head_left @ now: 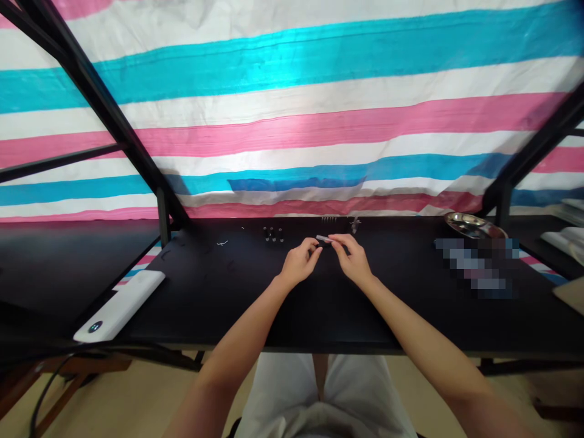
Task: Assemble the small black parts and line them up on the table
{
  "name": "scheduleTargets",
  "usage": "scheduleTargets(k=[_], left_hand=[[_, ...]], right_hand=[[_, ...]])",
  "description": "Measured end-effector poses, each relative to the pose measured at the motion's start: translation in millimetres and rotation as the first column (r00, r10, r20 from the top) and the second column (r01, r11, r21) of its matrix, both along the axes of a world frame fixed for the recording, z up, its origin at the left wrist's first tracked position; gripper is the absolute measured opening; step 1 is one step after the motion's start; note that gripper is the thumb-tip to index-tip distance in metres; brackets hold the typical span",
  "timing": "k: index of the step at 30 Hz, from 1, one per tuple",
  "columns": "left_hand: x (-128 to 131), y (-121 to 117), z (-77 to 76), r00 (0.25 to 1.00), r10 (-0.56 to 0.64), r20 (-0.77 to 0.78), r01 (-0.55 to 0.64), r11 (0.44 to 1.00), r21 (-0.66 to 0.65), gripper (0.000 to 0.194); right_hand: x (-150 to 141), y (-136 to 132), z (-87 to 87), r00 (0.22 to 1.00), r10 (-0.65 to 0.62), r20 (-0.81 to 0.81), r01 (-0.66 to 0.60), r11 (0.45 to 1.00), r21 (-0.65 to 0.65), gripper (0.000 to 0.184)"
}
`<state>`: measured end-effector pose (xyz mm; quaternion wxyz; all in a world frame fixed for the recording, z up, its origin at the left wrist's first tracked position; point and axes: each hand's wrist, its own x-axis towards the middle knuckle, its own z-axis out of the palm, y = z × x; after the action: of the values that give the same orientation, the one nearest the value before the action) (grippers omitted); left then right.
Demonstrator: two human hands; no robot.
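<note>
Over the middle of the black table, my two hands are close together with the fingertips pinched. My right hand (353, 258) grips one end of a small, light grey strip-like piece (322, 238). Beside the strip's other end, my left hand (300, 261) is closed in a pinch; what lies between its fingers is too small to make out. A dark bit shows just under the strip. Left of my hands, several small dark cylinders (272, 235) with shiny ends stand on the table. Behind my hands is a row of tiny metallic pieces (329, 219).
A small clear-looking piece (354, 225) lies at the back edge, and white thread-like scraps (222, 243) at the left. A white device (119, 307) with a round display occupies the left side. A shiny metal dish (477, 225) and a blurred patch are right. Black frame bars (114, 128) flank a striped sheet (292, 73).
</note>
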<state>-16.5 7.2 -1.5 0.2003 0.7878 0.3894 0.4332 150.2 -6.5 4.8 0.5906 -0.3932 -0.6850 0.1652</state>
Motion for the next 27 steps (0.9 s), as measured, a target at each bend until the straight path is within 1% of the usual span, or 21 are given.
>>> scheduleTargets(k=[1, 3, 6, 8, 10, 15, 20, 24, 27], left_hand=[[1, 0, -0.2, 0.999, -0.013, 0.039, 0.013, 1.000, -0.018, 0.021], [3, 0, 0.3, 0.989, -0.028, 0.145, 0.039, 0.996, -0.076, 0.022], [5, 0, 2.1, 0.962, -0.010, 0.273, 0.058, 0.984, -0.171, 0.022], [6, 0, 2.7, 0.958, -0.002, 0.288, 0.064, 0.976, -0.206, 0.022], [6, 0, 2.1, 0.965, -0.016, 0.263, 0.072, 0.977, -0.203, 0.022], [3, 1, -0.3, 0.989, -0.029, 0.146, 0.046, 0.992, -0.117, 0.022], [1, 1, -0.1, 0.998, -0.034, 0.055, 0.037, 0.997, -0.063, 0.021], [0, 1, -2.2, 0.999, -0.026, 0.020, 0.026, 0.998, -0.049, 0.022], [1, 1, -2.7, 1.000, -0.019, -0.022, 0.018, 0.999, -0.045, 0.023]], right_hand=[[-1, -2, -1.0, 0.998, 0.003, 0.060, -0.005, 0.999, 0.032, 0.020], [-3, -3, -3.4, 0.991, 0.038, 0.128, -0.043, 0.998, 0.036, 0.021], [-5, -3, -6.6, 0.984, 0.106, 0.145, -0.097, 0.993, -0.068, 0.022], [-5, -3, -7.4, 0.980, 0.146, 0.134, -0.126, 0.981, -0.149, 0.022], [-5, -2, -6.7, 0.978, 0.170, 0.124, -0.145, 0.971, -0.190, 0.019], [-3, -1, -3.2, 0.977, 0.187, 0.099, -0.163, 0.964, -0.212, 0.017], [-3, 0, -5.2, 0.974, 0.185, 0.132, -0.149, 0.958, -0.245, 0.015], [-3, 2, -9.7, 0.973, 0.189, 0.130, -0.147, 0.949, -0.279, 0.018], [-2, 3, -12.6, 0.967, 0.222, 0.122, -0.174, 0.933, -0.315, 0.023]])
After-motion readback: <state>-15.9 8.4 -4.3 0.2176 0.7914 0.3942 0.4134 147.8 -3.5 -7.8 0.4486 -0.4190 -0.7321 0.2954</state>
